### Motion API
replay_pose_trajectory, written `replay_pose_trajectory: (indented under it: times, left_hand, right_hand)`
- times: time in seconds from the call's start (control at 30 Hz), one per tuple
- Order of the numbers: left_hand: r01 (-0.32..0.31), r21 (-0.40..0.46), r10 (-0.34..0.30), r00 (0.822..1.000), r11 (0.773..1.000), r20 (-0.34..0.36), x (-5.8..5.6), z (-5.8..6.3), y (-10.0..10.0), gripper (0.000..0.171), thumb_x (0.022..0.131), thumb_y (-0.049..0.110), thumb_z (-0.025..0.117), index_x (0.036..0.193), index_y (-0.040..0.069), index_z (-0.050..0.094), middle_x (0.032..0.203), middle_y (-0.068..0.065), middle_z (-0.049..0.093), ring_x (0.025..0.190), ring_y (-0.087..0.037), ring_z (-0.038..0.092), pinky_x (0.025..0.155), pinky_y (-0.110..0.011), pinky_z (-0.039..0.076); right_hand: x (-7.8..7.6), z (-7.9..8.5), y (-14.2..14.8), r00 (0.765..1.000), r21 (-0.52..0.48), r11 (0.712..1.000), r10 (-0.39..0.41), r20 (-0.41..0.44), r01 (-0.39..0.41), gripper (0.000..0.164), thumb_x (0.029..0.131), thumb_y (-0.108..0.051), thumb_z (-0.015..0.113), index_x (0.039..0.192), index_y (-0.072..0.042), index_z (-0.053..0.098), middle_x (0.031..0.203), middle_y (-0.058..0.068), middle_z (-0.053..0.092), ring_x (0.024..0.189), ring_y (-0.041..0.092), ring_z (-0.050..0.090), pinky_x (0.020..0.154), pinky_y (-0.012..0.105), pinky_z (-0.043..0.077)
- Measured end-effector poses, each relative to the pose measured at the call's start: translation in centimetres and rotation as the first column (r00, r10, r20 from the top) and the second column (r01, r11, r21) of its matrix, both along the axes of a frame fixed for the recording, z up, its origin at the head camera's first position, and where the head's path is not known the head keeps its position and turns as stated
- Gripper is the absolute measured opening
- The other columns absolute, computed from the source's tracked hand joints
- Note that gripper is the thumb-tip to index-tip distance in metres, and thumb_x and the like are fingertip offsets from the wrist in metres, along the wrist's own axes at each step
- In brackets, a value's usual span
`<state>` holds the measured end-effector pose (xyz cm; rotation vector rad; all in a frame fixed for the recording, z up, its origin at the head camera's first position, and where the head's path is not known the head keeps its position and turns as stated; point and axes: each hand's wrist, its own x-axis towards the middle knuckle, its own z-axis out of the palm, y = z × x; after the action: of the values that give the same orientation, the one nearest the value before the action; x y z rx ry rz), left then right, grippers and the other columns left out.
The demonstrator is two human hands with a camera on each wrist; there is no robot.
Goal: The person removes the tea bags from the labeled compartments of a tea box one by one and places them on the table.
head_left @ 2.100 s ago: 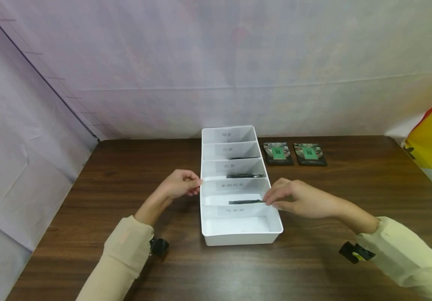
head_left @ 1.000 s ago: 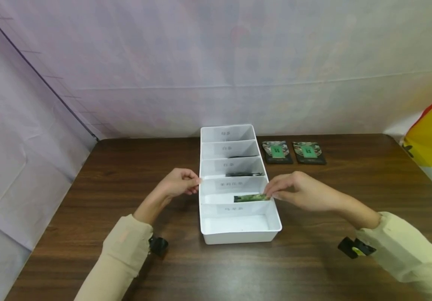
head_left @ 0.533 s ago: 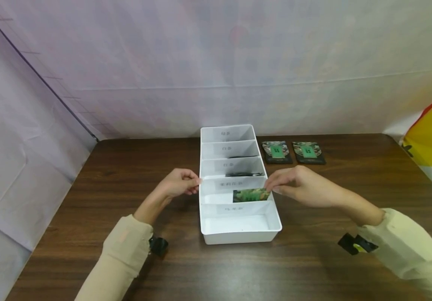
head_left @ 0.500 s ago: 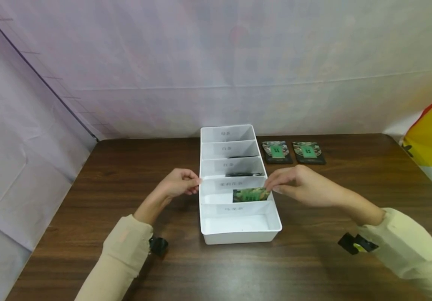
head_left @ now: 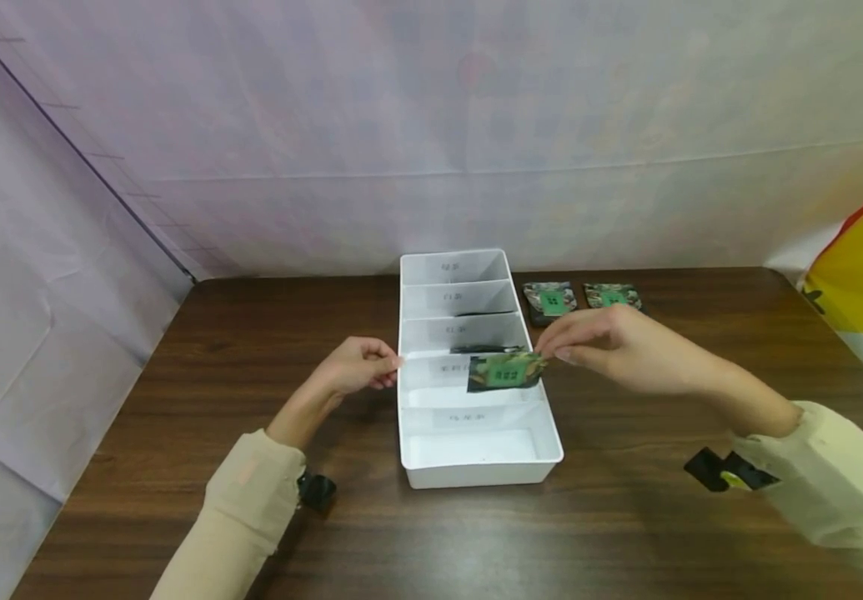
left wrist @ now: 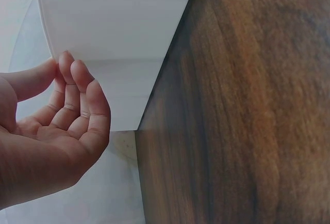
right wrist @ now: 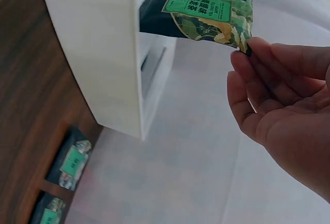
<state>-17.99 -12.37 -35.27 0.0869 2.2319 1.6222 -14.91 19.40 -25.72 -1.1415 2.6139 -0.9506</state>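
Note:
My right hand (head_left: 629, 348) pinches a dark green tea bag packet (head_left: 504, 372) by one corner between thumb and fingers. The packet hangs over the fourth section from the back of a white divided storage box (head_left: 479, 475); in the right wrist view the packet (right wrist: 203, 15) shows a green label reading oolong tea. On the opposite side, my left hand (head_left: 359, 364) pinches the box's left rim, and the left wrist view shows thumb and fingertips of that hand (left wrist: 67, 116) meeting at the edge. Thin dark packet edges (head_left: 487, 348) show inside the middle sections.
Two more tea packets, one nearer the box (head_left: 549, 302) and one beyond it (head_left: 611, 296), lie at the table's back right. Printed labels mark the box sections. A pale curtain (head_left: 326, 150) hangs behind the brown wooden table (head_left: 266, 308).
My right hand has lifted the tea packet from the fourth section, so it rose from a thin edge to showing its face above the rim. My left hand stays at the rim.

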Motion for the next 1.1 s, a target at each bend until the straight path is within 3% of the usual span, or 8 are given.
replay_pose_trajectory:
  times: [0.43,0.6,0.8,0.93,1.1]
  left_hand:
    - [0.0,-0.004,0.0,1.0,1.0,0.004,0.1,0.1,0.1,0.013,0.09,0.004,0.056,0.088,-0.01,0.056,0.065,-0.002,0.056,0.059,-0.01,0.055,0.07,-0.037,0.051]
    - [0.0,-0.007,0.0,1.0,1.0,0.004,0.0,0.0,0.1,0.013,0.09,0.003,0.056,0.087,-0.009,0.056,0.065,-0.003,0.056,0.059,-0.01,0.054,0.069,-0.035,0.051]
    - [0.006,-0.02,-0.006,1.0,1.0,-0.006,0.0,0.0,0.0,0.014,0.09,0.004,0.057,0.088,-0.009,0.057,0.065,-0.003,0.057,0.059,-0.01,0.055,0.067,-0.033,0.051]
    - [0.004,-0.016,-0.004,1.0,1.0,-0.006,0.0,0.0,0.0,0.013,0.09,0.004,0.057,0.087,-0.009,0.057,0.065,-0.003,0.057,0.059,-0.01,0.055,0.066,-0.032,0.051]
    - [0.004,-0.012,-0.004,1.0,1.0,-0.004,0.0,0.0,0.0,0.013,0.09,0.004,0.057,0.087,-0.009,0.057,0.065,-0.002,0.057,0.059,-0.01,0.055,0.066,-0.033,0.051]
  right_hand:
    - [-0.3,2.4,1.8,0.986,-0.001,1.0,-0.011,-0.168,0.011,0.023,0.085,0.003,0.06,0.097,-0.015,0.07,0.105,-0.003,0.064,0.091,0.006,0.058,0.064,0.018,0.042]
    - [-0.6,2.7,2.6,0.977,0.009,0.999,-0.028,-0.212,0.031,0.027,0.083,0.006,0.061,0.097,-0.016,0.07,0.104,-0.004,0.065,0.093,0.0,0.056,0.067,0.014,0.042]
    - [-1.0,2.8,3.8,0.964,0.038,0.997,-0.052,-0.26,0.064,0.026,0.084,0.005,0.06,0.097,-0.015,0.07,0.103,-0.004,0.065,0.087,0.004,0.057,0.065,0.013,0.042]
    - [-1.2,2.8,4.7,0.962,0.056,0.995,-0.07,-0.263,0.088,0.026,0.085,0.006,0.058,0.098,-0.014,0.07,0.103,-0.002,0.064,0.083,0.001,0.056,0.062,0.015,0.043]
    - [-1.4,2.8,5.7,0.967,0.088,0.981,-0.153,-0.206,0.174,0.025,0.088,0.001,0.056,0.098,-0.016,0.07,0.106,-0.002,0.064,0.08,0.001,0.058,0.062,0.017,0.044]
